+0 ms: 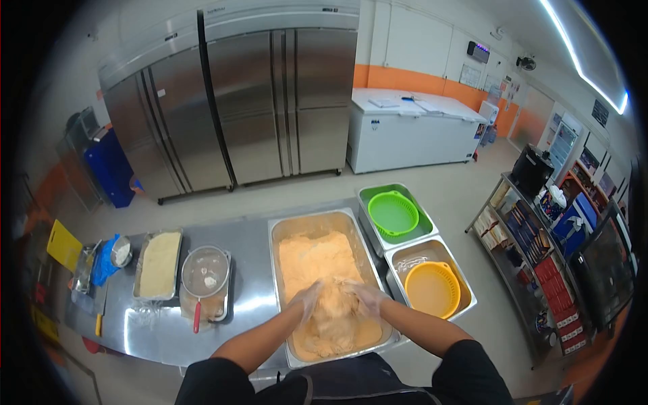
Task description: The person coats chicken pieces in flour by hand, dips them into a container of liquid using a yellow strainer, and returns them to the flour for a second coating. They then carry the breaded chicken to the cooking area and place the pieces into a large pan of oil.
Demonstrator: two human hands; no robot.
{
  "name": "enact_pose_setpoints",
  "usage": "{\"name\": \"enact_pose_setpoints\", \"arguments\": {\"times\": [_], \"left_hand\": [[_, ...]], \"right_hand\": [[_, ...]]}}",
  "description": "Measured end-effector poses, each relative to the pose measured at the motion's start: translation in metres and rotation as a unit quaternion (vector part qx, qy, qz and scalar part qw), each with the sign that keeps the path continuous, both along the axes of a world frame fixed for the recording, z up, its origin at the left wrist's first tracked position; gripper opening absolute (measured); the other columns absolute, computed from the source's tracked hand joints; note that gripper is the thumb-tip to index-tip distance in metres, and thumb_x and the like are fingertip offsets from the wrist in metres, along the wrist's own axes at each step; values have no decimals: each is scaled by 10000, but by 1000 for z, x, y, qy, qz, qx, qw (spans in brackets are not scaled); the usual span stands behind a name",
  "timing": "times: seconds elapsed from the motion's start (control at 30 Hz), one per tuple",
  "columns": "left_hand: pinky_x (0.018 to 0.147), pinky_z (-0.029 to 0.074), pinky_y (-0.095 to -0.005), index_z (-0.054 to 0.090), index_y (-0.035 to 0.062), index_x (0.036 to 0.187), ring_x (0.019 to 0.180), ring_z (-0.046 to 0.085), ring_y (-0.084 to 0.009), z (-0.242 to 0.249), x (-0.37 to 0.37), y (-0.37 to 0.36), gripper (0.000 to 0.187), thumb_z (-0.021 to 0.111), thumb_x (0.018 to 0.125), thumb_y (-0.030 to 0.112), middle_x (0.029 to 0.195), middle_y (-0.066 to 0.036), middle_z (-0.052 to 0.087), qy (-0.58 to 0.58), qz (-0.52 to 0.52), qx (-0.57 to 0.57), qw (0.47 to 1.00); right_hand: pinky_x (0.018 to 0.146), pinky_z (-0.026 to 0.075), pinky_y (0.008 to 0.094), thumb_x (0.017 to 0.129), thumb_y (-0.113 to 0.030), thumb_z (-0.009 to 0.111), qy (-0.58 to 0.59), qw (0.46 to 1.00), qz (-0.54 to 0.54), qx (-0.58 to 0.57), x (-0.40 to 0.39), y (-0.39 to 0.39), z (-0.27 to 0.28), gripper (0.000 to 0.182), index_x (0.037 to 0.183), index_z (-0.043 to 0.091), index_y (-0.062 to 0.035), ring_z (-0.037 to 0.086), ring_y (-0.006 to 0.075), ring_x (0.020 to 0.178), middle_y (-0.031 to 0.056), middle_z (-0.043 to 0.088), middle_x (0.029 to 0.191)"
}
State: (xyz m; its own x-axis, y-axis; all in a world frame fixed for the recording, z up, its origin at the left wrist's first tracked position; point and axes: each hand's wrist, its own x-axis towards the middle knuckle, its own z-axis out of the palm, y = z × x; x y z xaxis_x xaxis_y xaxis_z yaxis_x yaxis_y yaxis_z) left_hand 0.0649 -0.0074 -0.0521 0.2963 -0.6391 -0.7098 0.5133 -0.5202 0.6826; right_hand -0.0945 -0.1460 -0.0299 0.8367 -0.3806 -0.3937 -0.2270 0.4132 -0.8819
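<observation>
Both my hands wear thin clear gloves and reach into a deep metal tray (275, 237) of orange-tinted breading flour (317, 256). My left hand (308, 300) cups the left side of a heap of flour-coated food (335, 300). On the heap's other side, my right hand (369, 298) is pressed in the same way. The heap is blurred and dusty, so single pieces are hard to make out. My fingertips are partly buried in it.
To the right, a green basket (393, 213) and a yellow basket (432, 290) sit in metal pans. Leftward are a red-handled sieve (206, 271), a tray of pale flour (159, 264), a yellow-handled knife (99, 324) and a blue bag (106, 262). A shelf rack (503, 233) stands right.
</observation>
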Motion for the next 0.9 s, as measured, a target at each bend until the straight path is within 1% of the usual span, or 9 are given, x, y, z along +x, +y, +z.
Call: {"name": "enact_pose_setpoints", "arguments": {"times": [0.1, 0.2, 0.23, 0.33, 0.43, 0.57, 0.73, 0.83, 0.9], "left_hand": [[952, 474, -429, 517, 75, 1348, 1083, 608, -246, 15, -9, -1, 543, 339, 1020, 470, 1287, -132, 596, 34, 49, 44, 997], [889, 510, -418, 535, 46, 1318, 1035, 629, -234, -55, -20, -21, 557, 331, 1023, 472, 1230, -129, 626, 49, 70, 67, 994], [871, 520, -412, 542, 35, 1307, 1028, 632, -229, -81, -22, -33, 561, 330, 1024, 471, 1215, -128, 632, 48, 70, 55, 995], [856, 527, -368, 589, 15, 1231, 999, 636, -218, 37, -35, -17, 509, 386, 1020, 431, 1161, -127, 643, -104, -147, 53, 982], [772, 550, -358, 600, 50, 1240, 918, 671, -234, 26, -17, 14, 520, 437, 994, 478, 1151, -130, 659, -74, -90, -49, 992], [749, 561, -354, 597, 76, 1254, 914, 692, -244, 46, -40, 36, 525, 488, 969, 504, 1157, -118, 669, 47, 56, -10, 997], [833, 540, -362, 563, 68, 1275, 1004, 658, -265, 26, -62, 27, 541, 490, 954, 497, 1164, -124, 655, -80, 31, 123, 989], [894, 514, -391, 558, 71, 1276, 1085, 619, -277, -28, -6, 40, 551, 494, 943, 504, 1205, -125, 629, -256, -142, 11, 956], [926, 496, -406, 553, 73, 1281, 1123, 596, -280, -36, 4, 44, 550, 492, 941, 501, 1234, -125, 613, -181, -114, -48, 976]], "right_hand": [[876, 499, 388, 946, -336, 530, 187, 967, -144, -100, -14, -10, -89, 421, 1245, 601, -47, 611, 233, 1049, 132, 622, 1205], [886, 509, 401, 947, -312, 533, 222, 969, -66, 82, 13, 1, -205, 409, 1257, 593, -53, 627, 248, 1022, 130, 635, 1185], [934, 471, 398, 931, -340, 546, 207, 969, -113, 76, 23, 24, -160, 436, 1224, 608, -23, 597, 248, 1077, 140, 629, 1198], [991, 424, 409, 903, -435, 552, 158, 979, -57, 112, 43, 18, -89, 521, 1196, 626, -10, 565, 249, 1133, 150, 626, 1202], [953, 461, 412, 911, -502, 539, 141, 973, -27, 181, 10, 25, 20, 557, 1226, 626, -51, 599, 248, 1075, 123, 652, 1152], [979, 440, 414, 925, -530, 520, 291, 949, -86, 87, -11, 19, -36, 549, 1271, 594, -109, 539, 243, 1140, 107, 564, 1268], [1051, 352, 534, 962, -533, 430, 392, 920, -26, 8, 45, 34, -135, 629, 1429, 463, -114, 372, 314, 1366, 151, 372, 1516], [1035, 353, 561, 963, -525, 433, 129, 983, 124, 39, 38, 10, -130, 630, 1436, 449, -109, 384, 345, 1347, 148, 382, 1509], [1031, 368, 543, 960, -511, 449, 167, 983, 79, 24, 3, 19, -31, 618, 1424, 464, -102, 412, 334, 1325, 149, 404, 1491]]}}
